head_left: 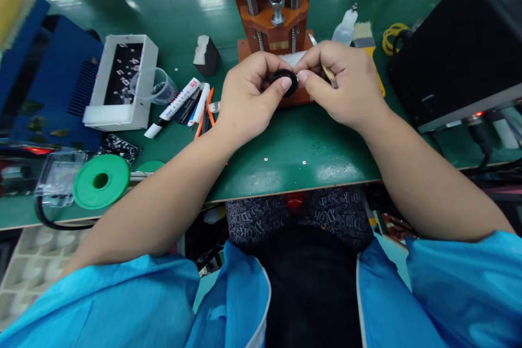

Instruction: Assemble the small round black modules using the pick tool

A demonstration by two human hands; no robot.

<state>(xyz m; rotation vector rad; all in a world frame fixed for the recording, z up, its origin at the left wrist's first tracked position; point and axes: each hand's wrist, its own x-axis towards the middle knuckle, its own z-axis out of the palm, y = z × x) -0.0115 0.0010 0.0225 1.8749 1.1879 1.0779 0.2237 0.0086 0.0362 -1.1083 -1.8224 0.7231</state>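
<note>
My left hand [253, 92] is closed on a small round black part [290, 85], thumb on its face. Close against its right edge, my right hand [340, 84] pinches with thumb and forefinger at something tiny and pale that I cannot make out. A thin brownish tool [329, 77], perhaps the end of tweezers, also lies within the right hand's fingers. Both hands are over the green table, in front of the base of an orange-brown press [274, 11]. A white piece [293, 58] shows behind the fingertips.
On the left are a white box [141, 73] of small parts, a clear cup [157, 87], markers [179, 100] and a green spool [101, 180]. A dark block [207, 57] stands behind. To the right are a brush [364, 38], a bottle [346, 27] and a black machine [457, 43].
</note>
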